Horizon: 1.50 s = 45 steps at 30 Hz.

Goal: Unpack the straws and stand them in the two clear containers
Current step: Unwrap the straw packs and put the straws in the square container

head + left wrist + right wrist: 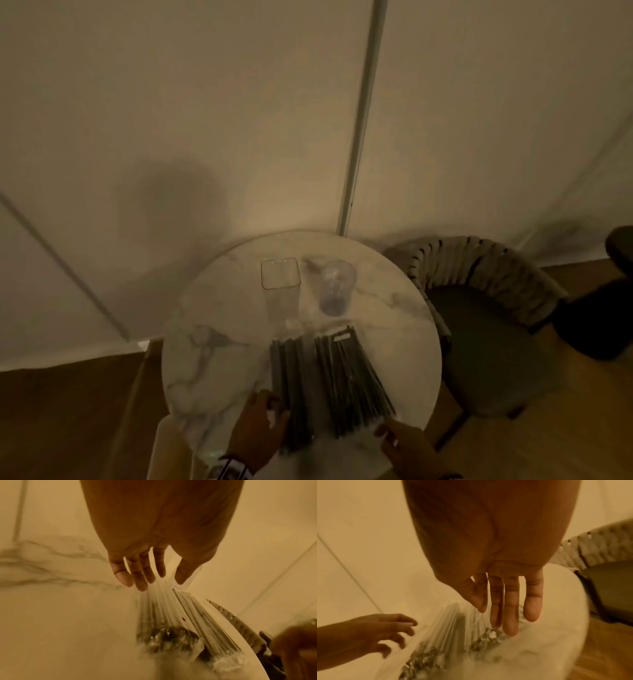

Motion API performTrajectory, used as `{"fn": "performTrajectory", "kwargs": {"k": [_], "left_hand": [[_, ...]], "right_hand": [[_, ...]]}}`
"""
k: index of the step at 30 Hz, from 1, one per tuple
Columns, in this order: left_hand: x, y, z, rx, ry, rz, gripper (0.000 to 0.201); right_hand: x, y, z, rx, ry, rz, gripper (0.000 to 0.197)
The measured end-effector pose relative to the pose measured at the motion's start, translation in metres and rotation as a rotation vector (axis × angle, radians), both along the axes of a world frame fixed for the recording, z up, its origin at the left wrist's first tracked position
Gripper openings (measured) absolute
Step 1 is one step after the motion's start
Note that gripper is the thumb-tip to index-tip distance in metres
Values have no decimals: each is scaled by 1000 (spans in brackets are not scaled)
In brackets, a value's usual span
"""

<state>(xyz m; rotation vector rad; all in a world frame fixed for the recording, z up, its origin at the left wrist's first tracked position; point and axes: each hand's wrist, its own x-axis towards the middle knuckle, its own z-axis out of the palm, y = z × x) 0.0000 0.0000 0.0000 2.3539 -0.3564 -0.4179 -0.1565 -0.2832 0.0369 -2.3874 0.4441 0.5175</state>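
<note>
Two clear plastic packs of grey straws lie side by side on the round marble table (212,342): the left pack (289,383) and the right pack (349,373). Behind them stand a square clear container (281,284) and a round clear cup (336,286), both without straws. My left hand (263,421) hovers with straight, spread fingers (137,577) at the near left edge of the left pack (159,609). My right hand (397,442) hangs with straight fingers (510,615) over the near end of the right pack (488,637). Neither hand holds anything.
A woven-back chair (486,308) with a dark seat stands right of the table, close to its edge. A dark object (592,318) lies on the wooden floor (68,411) at far right. A pale wall rises directly behind the table.
</note>
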Motion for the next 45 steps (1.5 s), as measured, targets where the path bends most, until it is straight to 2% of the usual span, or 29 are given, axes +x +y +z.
{"fn": "performTrajectory", "kwargs": {"k": [4,6,9,12,15,20,22,26,31,35,37,38,41,42,45], "left_hand": [[7,-29,3,180,32,-41,81],[4,-35,1,250,53,-33,93],[3,-32,1,236,141,-4,94],[7,-22,5,207,159,-4,86],[10,-7,14,316,198,-10,76],[8,-23,27,362,95,178,68],[7,-36,28,382,68,218,72],[2,-45,22,517,103,161,81],[3,-29,19,513,42,100,84],[9,-13,22,505,21,26,92],[12,-5,24,503,23,-32,90],[13,-1,25,499,20,-57,89],[21,11,26,495,23,-113,90],[24,13,26,495,29,-123,91],[36,6,25,440,50,-114,91]], "right_hand": [[38,5,21,73,-35,80,13],[55,3,22,87,-62,124,19],[78,-5,23,112,-53,167,18],[103,-13,23,139,-54,197,18],[127,-21,22,141,-47,232,21],[154,-30,12,139,-24,363,24],[165,-31,11,154,-16,391,25],[181,-27,12,180,-38,452,24],[204,-8,-1,181,-167,352,27],[220,18,-20,169,-168,122,65],[229,29,-31,126,-124,70,72],[232,33,-35,94,-112,66,66],[232,45,-40,27,-173,34,16],[232,49,-42,37,-199,21,7],[229,58,-48,98,-251,-29,13]]}}
